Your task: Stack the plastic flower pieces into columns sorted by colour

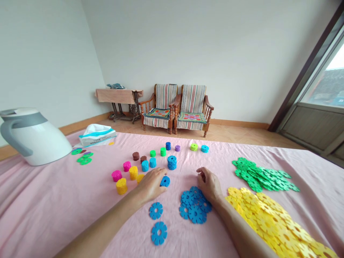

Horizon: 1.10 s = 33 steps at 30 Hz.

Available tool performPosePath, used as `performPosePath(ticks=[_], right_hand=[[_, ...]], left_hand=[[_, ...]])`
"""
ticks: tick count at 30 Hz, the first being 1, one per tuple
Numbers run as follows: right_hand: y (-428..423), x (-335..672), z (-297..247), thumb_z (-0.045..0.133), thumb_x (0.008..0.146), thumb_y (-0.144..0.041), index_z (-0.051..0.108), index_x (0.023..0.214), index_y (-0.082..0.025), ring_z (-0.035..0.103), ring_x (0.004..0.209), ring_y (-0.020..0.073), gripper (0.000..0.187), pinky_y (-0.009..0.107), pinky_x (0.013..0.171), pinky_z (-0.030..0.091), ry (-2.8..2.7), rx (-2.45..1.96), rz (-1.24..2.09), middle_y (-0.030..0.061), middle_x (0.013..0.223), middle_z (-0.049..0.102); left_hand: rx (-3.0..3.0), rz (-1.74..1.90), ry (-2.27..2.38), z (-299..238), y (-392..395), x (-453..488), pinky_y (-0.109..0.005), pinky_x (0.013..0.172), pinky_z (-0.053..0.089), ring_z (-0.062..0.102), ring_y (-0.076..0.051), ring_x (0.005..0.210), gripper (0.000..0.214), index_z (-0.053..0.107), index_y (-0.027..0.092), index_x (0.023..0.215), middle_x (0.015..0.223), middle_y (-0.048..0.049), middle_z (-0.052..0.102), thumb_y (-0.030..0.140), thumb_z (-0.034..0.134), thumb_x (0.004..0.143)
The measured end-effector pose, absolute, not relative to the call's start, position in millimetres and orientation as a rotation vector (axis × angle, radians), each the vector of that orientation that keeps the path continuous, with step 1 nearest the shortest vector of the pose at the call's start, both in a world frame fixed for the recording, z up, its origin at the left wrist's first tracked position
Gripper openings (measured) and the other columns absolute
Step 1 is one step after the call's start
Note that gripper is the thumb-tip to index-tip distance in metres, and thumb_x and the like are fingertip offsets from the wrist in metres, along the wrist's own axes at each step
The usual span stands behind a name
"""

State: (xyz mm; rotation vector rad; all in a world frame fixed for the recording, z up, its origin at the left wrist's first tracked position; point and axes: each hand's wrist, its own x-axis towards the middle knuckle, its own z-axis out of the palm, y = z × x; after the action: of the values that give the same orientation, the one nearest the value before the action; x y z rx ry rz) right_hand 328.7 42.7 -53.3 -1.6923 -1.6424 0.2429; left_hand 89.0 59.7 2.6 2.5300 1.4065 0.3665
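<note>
My left hand (153, 183) is closed round the edge of a blue snowflake disc (165, 181), thumb and fingers on its left side. Two loose blue discs, a nearer one (158, 233) and a farther one (156, 210), lie below that hand. A neat stack of blue discs (172, 163) stands just beyond it. My right hand (210, 183) is beside a loose pile of blue discs (197, 211), its fingers curled in loosely; I see nothing between them. Yellow stacks (122, 186) sit left of my left hand, one partly hidden behind it.
Right of my right arm spread yellow discs (268, 218) and green discs (258, 173). Small coloured stacks, such as a magenta one (116, 175), stand across the pink cloth (88, 200). At left are a white jug (43, 139), a tissue pack (98, 136) and a few flat discs (85, 159).
</note>
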Motion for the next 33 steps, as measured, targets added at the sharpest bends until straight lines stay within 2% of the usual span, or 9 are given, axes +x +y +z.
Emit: performPosePath(ticks=[6,9,12,19,24,29,33], right_hand=[[43,329,-53,0.039,0.076,-0.02,0.059,0.089,-0.017,0.056,0.061,0.0147,0.024,0.023,0.057,0.038,-1.652,-1.681,0.229,0.0031,0.071,0.063],[43,329,-54,0.039,0.076,-0.02,0.059,0.088,-0.017,0.056,0.06,0.0147,0.024,0.023,0.056,0.038,-1.653,-1.679,0.218,0.0028,0.07,0.063],[42,329,-53,0.039,0.077,-0.021,0.06,0.088,-0.017,0.056,0.061,0.015,0.024,0.024,0.056,0.038,-1.652,-1.684,0.215,0.0028,0.07,0.063],[40,328,-52,0.039,0.078,-0.021,0.059,0.089,-0.017,0.058,0.064,0.0159,0.023,0.025,0.059,0.041,-1.674,-1.65,0.193,0.0036,0.073,0.063],[36,322,-50,0.04,0.079,-0.018,0.059,0.09,-0.015,0.059,0.072,0.0172,0.023,0.027,0.067,0.043,-1.735,-1.565,0.122,0.0064,0.08,0.064],[25,303,-39,0.039,0.081,-0.015,0.059,0.092,-0.016,0.057,0.075,0.017,0.023,0.028,0.071,0.043,-1.854,-1.424,0.12,0.0054,0.081,0.062],[13,284,-32,0.039,0.083,-0.012,0.059,0.093,-0.018,0.056,0.077,0.0165,0.023,0.03,0.073,0.042,-1.98,-1.331,0.18,0.0039,0.082,0.061]], left_hand=[[2.554,0.422,1.354,17,44,86,-0.032,0.09,0.038,0.051,-0.023,0.104,0.033,0.054,0.02,0.101,0.107,-0.0052,0.057,0.014,0.059,0.069],[2.497,0.321,1.24,29,26,76,-0.028,0.078,0.041,0.055,-0.019,0.089,0.021,0.056,0.021,0.091,0.094,-0.0021,0.057,0.016,0.057,0.07],[2.404,0.194,1.179,35,7,62,-0.025,0.069,0.04,0.054,-0.016,0.079,0.02,0.057,0.021,0.089,0.089,0.0001,0.056,0.016,0.057,0.069],[2.273,0.265,1.221,23,-12,51,-0.024,0.073,0.039,0.051,-0.016,0.083,0.023,0.057,0.02,0.089,0.09,-0.0002,0.053,0.015,0.058,0.066],[2.244,0.329,1.227,14,-6,56,-0.024,0.07,0.038,0.049,-0.015,0.081,0.023,0.054,0.019,0.084,0.087,0.0004,0.053,0.015,0.062,0.062],[2.273,0.338,1.179,12,-1,61,-0.022,0.065,0.037,0.048,-0.014,0.077,0.022,0.05,0.018,0.075,0.083,0.0018,0.051,0.014,0.064,0.059],[2.202,0.345,1.17,9,2,64,-0.022,0.064,0.038,0.048,-0.014,0.076,0.026,0.053,0.019,0.081,0.083,0.0017,0.052,0.014,0.064,0.058]])
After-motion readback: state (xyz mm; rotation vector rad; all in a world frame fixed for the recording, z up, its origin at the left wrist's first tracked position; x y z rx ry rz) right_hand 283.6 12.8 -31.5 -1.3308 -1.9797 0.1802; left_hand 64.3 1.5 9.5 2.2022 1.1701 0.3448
